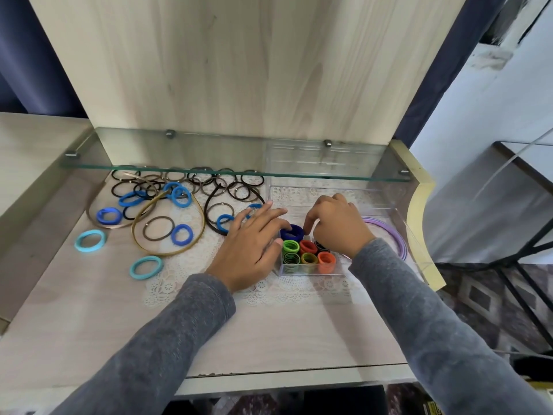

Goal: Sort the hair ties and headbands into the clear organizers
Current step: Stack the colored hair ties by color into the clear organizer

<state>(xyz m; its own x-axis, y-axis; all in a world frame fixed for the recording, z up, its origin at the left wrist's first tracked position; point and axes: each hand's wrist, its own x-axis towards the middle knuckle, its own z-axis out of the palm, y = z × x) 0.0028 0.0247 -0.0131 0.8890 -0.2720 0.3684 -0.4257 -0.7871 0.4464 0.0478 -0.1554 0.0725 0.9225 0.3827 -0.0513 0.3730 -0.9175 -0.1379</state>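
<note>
- A dark blue hair tie (291,232) sits at the far end of the small clear organizer (311,270), between the two hands.
- The left hand (254,244) lies flat with its fingers stretched toward that tie. The fingertips reach it and the thumb is by the organizer's near-left corner. It grips nothing.
- The right hand (338,226) arches over the organizer with its fingers curled down and the index tip at the tie's right edge. I cannot tell if it pinches the tie; the fingertips hide the contact.
- Packed in front of the blue tie are rolled ties: green (291,247), red (308,246), dark green (291,259), olive (309,259) and orange (326,260). A black one (321,246) is half covered by the right hand.
- A larger clear organizer (329,202) stands just behind; its walls are hard to trace.
- Purple headbands (395,238) curve to the right, partly hidden by the right sleeve.
- To the left, loose blue ties (181,196), light blue ties (89,240), thin dark ties (158,228) and a gold headband (200,235) lie on a lace mat (185,265).
- The glass shelf (209,172) blurs the farthest dark ties.
</note>
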